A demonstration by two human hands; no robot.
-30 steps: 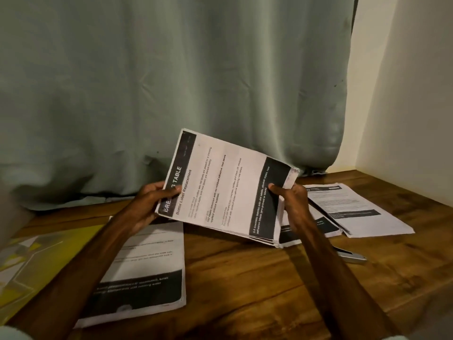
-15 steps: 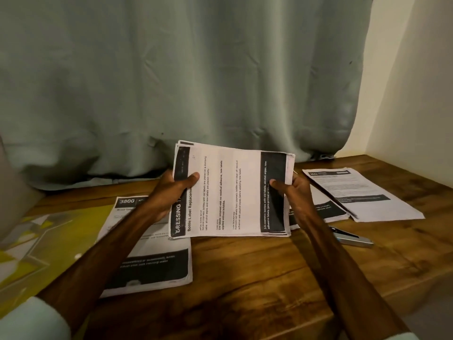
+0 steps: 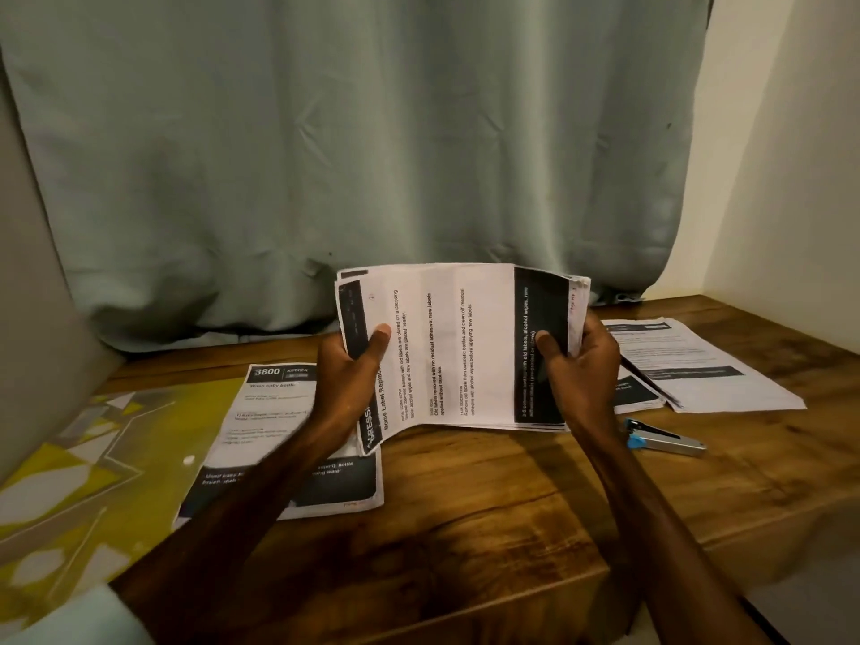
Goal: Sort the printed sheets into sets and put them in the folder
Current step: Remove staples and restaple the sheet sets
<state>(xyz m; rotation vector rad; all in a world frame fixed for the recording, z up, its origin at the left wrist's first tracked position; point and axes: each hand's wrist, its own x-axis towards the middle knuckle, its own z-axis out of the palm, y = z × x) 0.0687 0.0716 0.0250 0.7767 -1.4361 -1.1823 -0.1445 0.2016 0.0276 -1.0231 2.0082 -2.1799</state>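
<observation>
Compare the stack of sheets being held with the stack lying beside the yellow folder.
The held stack is raised, tilted, gripped at each end by the left hand and right hand; the lying stack rests flat on the table. The held stack is turned sideways, its text running vertically; the lying stack reads upright. The held stack bends and its edges fan; the lying stack is unbent. Both are white printed sheets with black bands.

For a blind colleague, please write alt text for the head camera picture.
Two hands hold a stack of printed sheets over a wooden table, the left hand gripping its left end and the right hand its right end. Other printed piles lie flat on either side, with a yellow folder at far left, a stapler at right and a curtain behind.
</observation>
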